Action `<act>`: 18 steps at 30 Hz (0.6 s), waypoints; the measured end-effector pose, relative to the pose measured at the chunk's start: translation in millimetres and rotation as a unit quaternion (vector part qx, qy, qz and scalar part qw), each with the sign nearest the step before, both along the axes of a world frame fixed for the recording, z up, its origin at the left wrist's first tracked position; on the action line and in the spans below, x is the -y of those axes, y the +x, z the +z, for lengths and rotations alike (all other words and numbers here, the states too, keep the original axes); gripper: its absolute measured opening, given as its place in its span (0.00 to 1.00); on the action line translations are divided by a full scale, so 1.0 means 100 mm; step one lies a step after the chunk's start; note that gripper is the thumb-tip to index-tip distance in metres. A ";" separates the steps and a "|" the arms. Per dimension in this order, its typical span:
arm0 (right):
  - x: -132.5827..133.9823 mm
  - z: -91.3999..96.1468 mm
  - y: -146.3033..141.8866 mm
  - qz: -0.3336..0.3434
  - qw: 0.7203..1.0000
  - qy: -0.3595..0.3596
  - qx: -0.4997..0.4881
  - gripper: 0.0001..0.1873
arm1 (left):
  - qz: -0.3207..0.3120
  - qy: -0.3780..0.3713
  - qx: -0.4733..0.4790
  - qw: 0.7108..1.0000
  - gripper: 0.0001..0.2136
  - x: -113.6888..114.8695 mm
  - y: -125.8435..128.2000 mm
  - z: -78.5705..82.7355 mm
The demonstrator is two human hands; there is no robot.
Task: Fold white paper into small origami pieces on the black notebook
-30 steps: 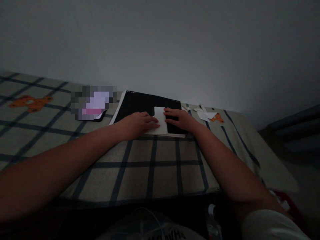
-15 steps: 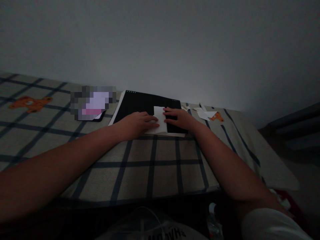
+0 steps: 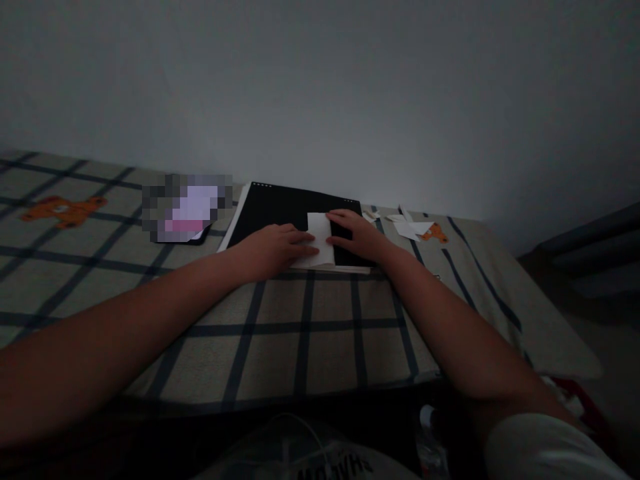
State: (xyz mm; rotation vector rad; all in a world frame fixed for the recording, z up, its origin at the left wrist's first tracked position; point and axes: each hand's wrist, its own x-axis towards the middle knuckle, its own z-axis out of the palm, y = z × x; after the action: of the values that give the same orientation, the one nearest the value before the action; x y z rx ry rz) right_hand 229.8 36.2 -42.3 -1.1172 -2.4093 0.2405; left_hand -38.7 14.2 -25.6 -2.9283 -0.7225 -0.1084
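Paper, small and white, lying flat on a black-covered pad toward the front edge, between both hands. Left hand palm-down across the paper's left part, fingertips resting on top; right hand palm-down from the opposite side, fingertips at the paper's right edge, thumb set apart nearer the body. Grip loose on either side: fingers extended, somewhat spread, nothing pinched, paper merely touched from above; pressure impossible to tell. Seemingly a matter of steadying and flattening. Best to pin the sheet with light left fingertips, then run the right fingers slowly along the edge, far end to near, without dragging sideways over the smooth-looking cover. Check edges and corners before pressing hard, crooked creases probably being difficult to undo. Use the pad's middle as firm backing rather than the front border, with only the cloth-covered table beyond. Mind the right wrist near the loose white scraps; no need to disturb the blurred-out, phone-like item well to the left. In such dim light, feel for ridges with the fingertips too.
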 end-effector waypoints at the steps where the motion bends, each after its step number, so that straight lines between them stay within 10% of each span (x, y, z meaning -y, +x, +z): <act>1: -0.01 -0.01 0.00 0.003 1.000 0.006 0.004 0.25 | 0.000 0.002 -0.004 1.000 0.21 0.00 0.00 0.01; 18: 0.04 0.07 -0.05 0.003 0.991 0.064 0.121 0.23 | 0.002 -0.017 0.009 1.000 0.20 0.00 0.00 0.03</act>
State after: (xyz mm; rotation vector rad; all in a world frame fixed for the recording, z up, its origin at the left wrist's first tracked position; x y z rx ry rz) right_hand 224.8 32.6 -35.6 -1.1363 -2.5974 -0.0526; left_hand -38.2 13.8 -23.0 -2.9620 -0.7410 -0.1238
